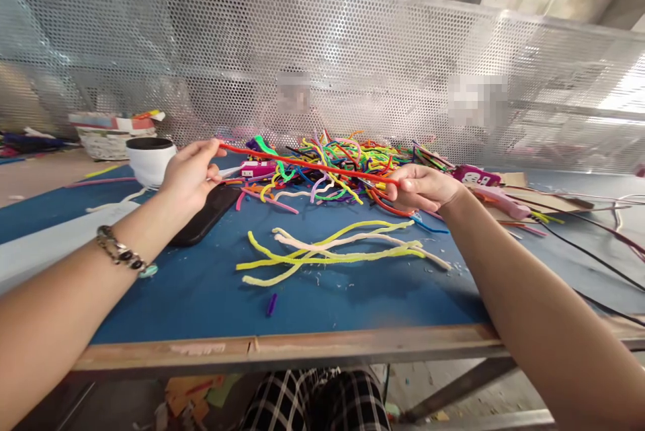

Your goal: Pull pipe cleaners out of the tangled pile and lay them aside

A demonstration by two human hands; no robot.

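A red pipe cleaner (307,163) is stretched almost straight above the table, sloping slightly down to the right. My left hand (194,174) pinches its left end, and my right hand (420,187) grips the other end. Something thin and metallic shows at my right fingers; I cannot make out what it is. Below lie several yellow and pale pink pipe cleaners (332,257), crossing one another on the blue mat (373,303). A short purple piece (272,304) rests nearer the front edge. Behind the red one is a tangled heap of many-coloured pipe cleaners (353,155).
A dark phone (206,217) lies by my left wrist, near a white cup (150,162). Pink glue guns (478,177) with black cords (589,253) are at right. A perforated metal screen (322,48) stands behind the heap. The table's wooden edge (211,352) runs in front.
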